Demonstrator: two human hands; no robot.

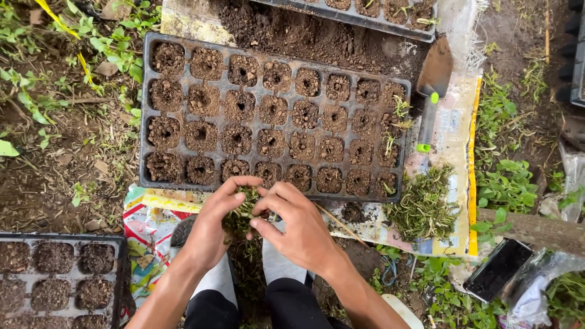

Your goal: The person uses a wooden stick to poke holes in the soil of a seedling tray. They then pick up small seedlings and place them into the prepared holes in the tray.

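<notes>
At the near edge of the view the person crouches over the ground, grey socks and dark trouser legs showing below the wrists. The left hand (210, 228) and the right hand (298, 228) meet just above the feet, both closed around a small clump of green seedlings (241, 210); the left fingers curl over its top while the right thumb and forefinger pinch into its side. The clump sits between the two hands, just short of the near rim of the black seed tray (143, 122).

Under the hands lies a printed plastic sack (149, 225) spread flat on the ground, carrying the tray. To the right on the same sack, near the tray's near right corner, rests a loose pile of pulled seedlings (423, 204). A thin stick (341, 224) lies slanted beside the right hand.

The tray's cells are filled with soil, most with a dimple poked in the middle; a few cells in the rightmost columns already hold small green sprouts (399, 113). Beyond the tray's right edge a green-handled trowel (429, 103) lies with its blade on a heap of loose soil (304, 33).

At the near left corner a second soil-filled tray (119, 268) shows partly. At the near right a dark phone (499, 268) lies among weeds.
</notes>
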